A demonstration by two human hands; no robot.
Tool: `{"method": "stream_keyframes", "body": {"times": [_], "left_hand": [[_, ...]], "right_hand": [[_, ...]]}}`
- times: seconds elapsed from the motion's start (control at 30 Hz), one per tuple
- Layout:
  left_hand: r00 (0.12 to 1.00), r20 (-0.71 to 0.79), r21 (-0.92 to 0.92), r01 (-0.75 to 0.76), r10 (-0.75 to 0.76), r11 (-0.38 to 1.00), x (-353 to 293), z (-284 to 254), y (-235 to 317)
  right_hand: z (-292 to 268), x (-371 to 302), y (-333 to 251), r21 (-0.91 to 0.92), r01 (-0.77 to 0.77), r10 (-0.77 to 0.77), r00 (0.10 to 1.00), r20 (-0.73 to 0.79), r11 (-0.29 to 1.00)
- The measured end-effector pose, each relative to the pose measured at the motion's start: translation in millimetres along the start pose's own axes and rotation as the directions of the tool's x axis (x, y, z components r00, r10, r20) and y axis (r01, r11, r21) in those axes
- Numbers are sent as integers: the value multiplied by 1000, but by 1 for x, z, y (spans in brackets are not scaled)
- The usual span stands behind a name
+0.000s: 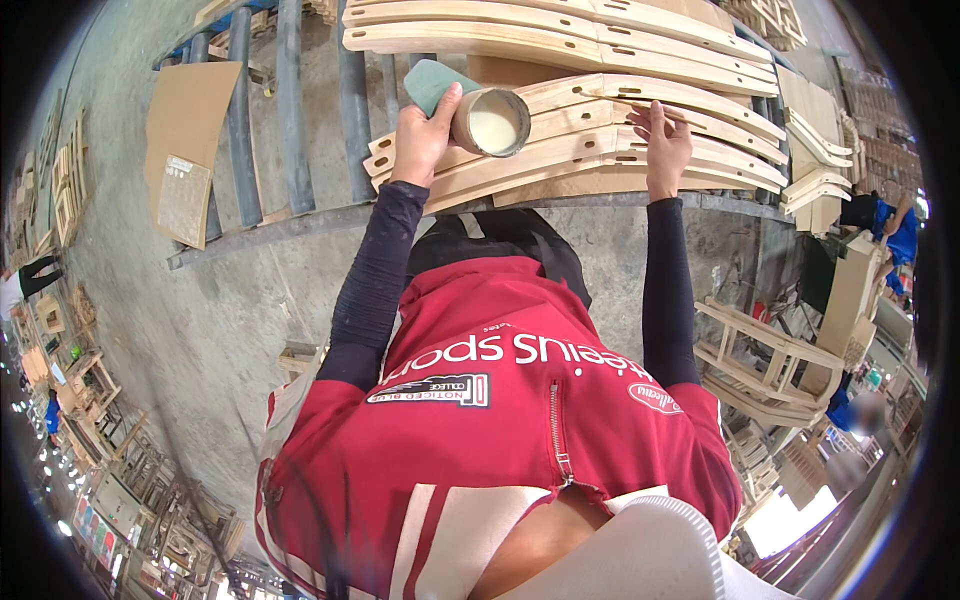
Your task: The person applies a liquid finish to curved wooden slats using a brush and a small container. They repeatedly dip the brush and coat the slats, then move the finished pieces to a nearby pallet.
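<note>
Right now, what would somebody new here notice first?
Probably the bright red top, filling the lower middle. Above it, the left hand grips a cup of creamy liquid over curved wooden pieces laid in rows. Grey rollers show at the upper left.

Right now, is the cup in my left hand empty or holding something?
Holding something: a pale cream substance shows inside the open-topped cup; its depth I cannot tell.

Left rollers (293, 100): bare gap between cardboard (190, 110) and slats (575, 147), passable.
Over slats: open air between cup (463, 122) and right hand (668, 155).
Blocked: cup over slats' left half; stacked curved pieces (818, 188) crowd right end.
</note>
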State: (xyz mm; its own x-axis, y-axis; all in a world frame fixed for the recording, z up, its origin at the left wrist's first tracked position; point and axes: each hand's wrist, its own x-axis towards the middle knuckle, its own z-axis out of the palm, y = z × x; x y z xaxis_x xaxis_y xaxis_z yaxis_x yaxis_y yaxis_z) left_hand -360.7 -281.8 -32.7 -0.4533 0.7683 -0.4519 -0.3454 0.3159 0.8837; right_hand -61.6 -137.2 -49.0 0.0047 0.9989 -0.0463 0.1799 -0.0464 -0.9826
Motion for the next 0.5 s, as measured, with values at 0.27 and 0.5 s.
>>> {"method": "stream_keyframes", "body": {"times": [0.27, 0.5], "left_hand": [[1000, -13, 19, -19, 19, 1000, 8, 5, 4], [999, -19, 17, -38, 38, 999, 10, 8, 5]], "right_hand": [[7, 14, 22, -26, -54, 54, 998, -15, 998], [8, 18, 22, -14, -63, 63, 997, -38, 998]]}}
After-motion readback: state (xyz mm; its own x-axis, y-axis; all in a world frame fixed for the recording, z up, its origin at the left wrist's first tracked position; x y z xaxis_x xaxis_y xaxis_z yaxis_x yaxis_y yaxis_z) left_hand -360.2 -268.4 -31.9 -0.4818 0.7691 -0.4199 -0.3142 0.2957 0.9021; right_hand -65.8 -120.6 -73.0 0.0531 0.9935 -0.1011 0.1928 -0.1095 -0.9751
